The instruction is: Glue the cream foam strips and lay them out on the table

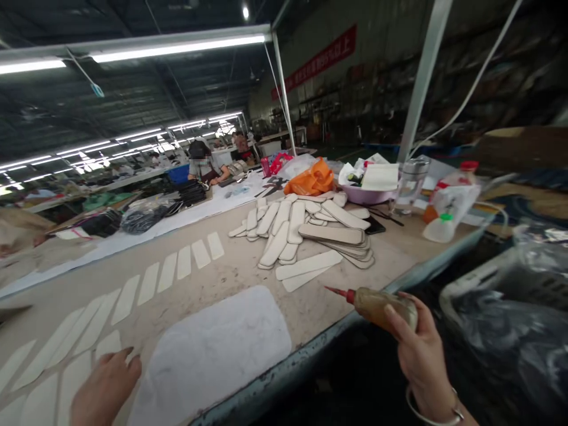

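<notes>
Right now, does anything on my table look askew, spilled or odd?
The heap of pale strips beside the orange bag looks untidy: pieces overlap at mixed angles, unlike the row of strips. The tabletop looks speckled. I see no spill near the bottle in your right hand.

A factory workshop: long white tube lights (177,49) in rows beneath a dark roof (133,94), a red lettered banner (323,62), flat round-ended cream pieces (280,219) heaped on a long beige tabletop (394,251), a dark-capped co-worker (207,171) beyond.
</notes>
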A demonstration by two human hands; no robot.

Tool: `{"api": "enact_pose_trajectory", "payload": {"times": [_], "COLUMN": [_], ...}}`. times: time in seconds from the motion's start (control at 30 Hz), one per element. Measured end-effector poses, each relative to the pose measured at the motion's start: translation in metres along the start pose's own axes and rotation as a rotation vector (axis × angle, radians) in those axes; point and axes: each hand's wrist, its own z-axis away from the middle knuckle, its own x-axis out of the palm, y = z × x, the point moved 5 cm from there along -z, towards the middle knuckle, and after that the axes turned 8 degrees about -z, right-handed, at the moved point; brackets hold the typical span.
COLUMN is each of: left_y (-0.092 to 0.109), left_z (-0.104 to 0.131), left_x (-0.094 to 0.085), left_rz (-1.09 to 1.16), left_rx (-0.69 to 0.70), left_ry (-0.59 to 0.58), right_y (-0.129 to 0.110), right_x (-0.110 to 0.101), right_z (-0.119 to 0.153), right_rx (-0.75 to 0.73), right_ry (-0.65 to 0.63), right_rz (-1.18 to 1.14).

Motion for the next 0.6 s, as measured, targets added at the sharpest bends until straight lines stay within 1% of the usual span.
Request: {"api": "enact_pose_trajectory", "payload": {"times": [0.03, 0.07, 0.1, 0.13, 0.2, 0.27, 0.33, 0.37, 0.4, 0.47, 0.53, 0.6], "left_y": [0.016, 0.037, 0.062, 0.094, 0.164, 0.234, 0.292, 0.316, 0.337, 0.369, 0.388, 0.397], "left_z": [-0.004, -0.008, -0.011, -0.012, -0.014, -0.015, -0.021, -0.025, -0.030, -0.039, -0.047, -0.052], "left_x": [-0.005, -0.011, -0.016, -0.020, -0.025, -0.026, -0.023, -0.022, -0.020, -0.017, -0.016, -0.014], "left_rz": [-0.001, 0.009, 0.036, 0.095, 0.255, 0.371, 0.396, 0.402, 0.404, 0.403, 0.392, 0.379], "left_rx": [0.002, 0.021, 0.057, 0.152, 0.395, 0.627, 0.728, 0.762, 0.786, 0.838, 0.891, 0.938], "left_ry": [0.003, 0.008, 0.013, 0.012, 0.014, 0.008, 0.012, 0.017, 0.020, 0.020, 0.003, -0.021], "right_y": [0.000, -0.001, -0.001, -0.001, -0.002, -0.002, -0.002, -0.002, -0.002, -0.001, -0.001, -0.002], "right_x": [0.000, 0.000, 0.000, 0.001, 0.002, 0.004, 0.005, 0.005, 0.005, 0.004, 0.002, 0.001], "right_z": [0.001, 0.001, 0.001, 0.001, 0.000, -0.001, -0.001, -0.001, -0.001, -0.001, -0.001, -0.003], "right_rx": [0.009, 0.019, 0.029, 0.039, 0.053, 0.059, 0.064, 0.068, 0.071, 0.076, 0.076, 0.069], "right_ry": [-0.001, -0.005, -0.010, -0.013, -0.011, -0.005, -0.011, -0.017, -0.021, -0.018, -0.013, -0.011], "right_rz": [-0.013, -0.033, -0.055, -0.079, -0.114, -0.120, -0.112, -0.106, -0.101, -0.098, -0.106, -0.116]}}
